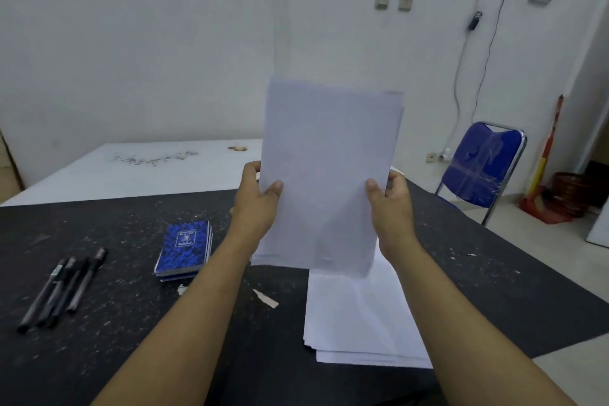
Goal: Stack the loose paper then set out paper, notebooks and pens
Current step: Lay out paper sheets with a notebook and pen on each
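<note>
The dark, speckled tabletop (494, 290) fills the lower view. Above its middle, a sheaf of white paper (329, 158) is held upright, its bottom edge lifted off the surface. Below it, a second pile of white sheets (356, 316) lies flat on the tabletop, edges uneven. The left hand (255, 204) pinches the sheaf's left edge, thumb in front; the right hand (392, 208) pinches the right edge likewise. A small stack of blue notebooks (184, 249) sits left of the arms, and four dark pens (62, 287) lie side by side farther left.
</note>
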